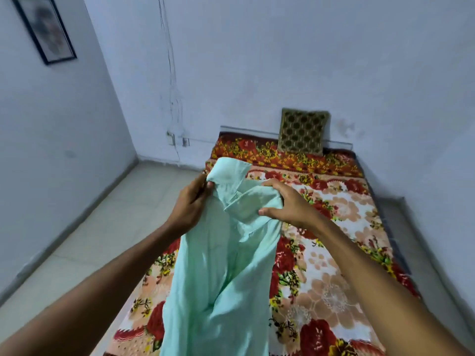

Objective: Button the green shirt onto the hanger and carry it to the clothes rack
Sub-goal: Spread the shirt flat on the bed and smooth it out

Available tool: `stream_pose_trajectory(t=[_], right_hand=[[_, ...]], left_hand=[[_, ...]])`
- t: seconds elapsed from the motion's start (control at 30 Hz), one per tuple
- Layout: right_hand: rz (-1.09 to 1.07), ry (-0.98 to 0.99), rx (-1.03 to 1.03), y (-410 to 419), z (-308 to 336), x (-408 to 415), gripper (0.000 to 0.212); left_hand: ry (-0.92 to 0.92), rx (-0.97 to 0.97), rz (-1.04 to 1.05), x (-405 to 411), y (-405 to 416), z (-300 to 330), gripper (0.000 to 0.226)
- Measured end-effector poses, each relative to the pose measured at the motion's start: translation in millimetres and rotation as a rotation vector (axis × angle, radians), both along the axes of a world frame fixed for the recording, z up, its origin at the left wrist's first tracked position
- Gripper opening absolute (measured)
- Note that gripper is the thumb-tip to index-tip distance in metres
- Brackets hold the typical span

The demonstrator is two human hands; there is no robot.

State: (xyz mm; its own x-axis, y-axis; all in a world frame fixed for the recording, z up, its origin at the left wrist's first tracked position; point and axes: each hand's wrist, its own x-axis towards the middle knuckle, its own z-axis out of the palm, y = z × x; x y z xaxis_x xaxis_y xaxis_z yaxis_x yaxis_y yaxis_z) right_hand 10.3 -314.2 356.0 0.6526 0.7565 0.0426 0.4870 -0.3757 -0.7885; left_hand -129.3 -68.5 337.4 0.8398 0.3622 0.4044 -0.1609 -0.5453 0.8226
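I hold the green shirt (221, 253) up over the bed (334, 227), left hand (191, 201) pinching its collar, right hand (288, 204) gripping the shoulder. No hanger visible; buttoning likely comes next.

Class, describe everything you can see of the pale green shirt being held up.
The pale green shirt looks like thin, soft woven cloth with a collar at the top. It hangs lengthwise, creased, above the floral red bedspread. The left hand pinches its top left edge; the right hand has a grip on bunched cloth near the collar. No hanger shows.
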Motion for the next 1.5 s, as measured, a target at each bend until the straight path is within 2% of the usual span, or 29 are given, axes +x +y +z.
stream_pose_trajectory(t=[0.1, 0.23, 0.43, 0.53, 0.77, 0.9, 1.03, 1.13, 1.2, 1.3, 1.4, 1.5], right_hand=[[0.005, -0.163, -0.059, -19.6, 65.5, -44.6, 0.028], [-0.086, -0.281, -0.093, -47.8, 138.7, -108.6, 0.020], [-0.203, -0.426, 0.116, -96.7, 249.1, -251.9, 0.026], [-0.179, -0.451, 0.136, -115.6, 284.3, -308.4, 0.034], [-0.130, -0.438, 0.058, -147.6, 336.1, -395.6, 0.033], [-0.147, -0.413, 0.010, -164.6, 346.4, -432.7, 0.037], [-0.186, -0.428, -0.003, -184.3, 338.3, -456.3, 0.043], [-0.198, -0.406, 0.099, -197.4, 325.7, -470.3, 0.041], [-0.212, -0.390, 0.190, -210.1, 311.1, -478.5, 0.031], [-0.245, -0.369, 0.262, -223.5, 296.5, -492.4, 0.036], [-0.246, -0.321, 0.284, -242.5, 278.7, -508.0, 0.053], [-0.272, -0.345, 0.300, -255.2, 265.9, -519.8, 0.065]], left_hand=[[-0.048, 0.027, -0.009, -41.8, -13.1, 49.7, 0.020], [-0.140, 0.048, -0.025, -101.7, -29.8, 109.9, 0.022], [-0.227, 0.080, -0.050, -233.2, -58.1, 198.2, 0.029], [-0.231, 0.099, -0.037, -285.8, -65.2, 231.4, 0.029], [-0.172, 0.017, -0.020, -358.1, -89.3, 288.7, 0.029], [-0.148, -0.041, -0.061, -387.9, -102.1, 301.8, 0.037], [-0.148, -0.049, -0.078, -424.4, -139.7, 300.3, 0.026], [-0.174, -0.068, -0.082, -440.8, -168.3, 289.7, 0.026], [-0.148, -0.052, -0.120, -453.6, -187.0, 278.4, 0.024], [-0.114, 0.066, -0.062, -464.7, -203.8, 269.4, 0.038], [-0.128, 0.256, 0.035, -478.0, -225.5, 260.8, 0.028], [-0.189, 0.297, 0.048, -494.6, -243.8, 257.8, 0.029]])
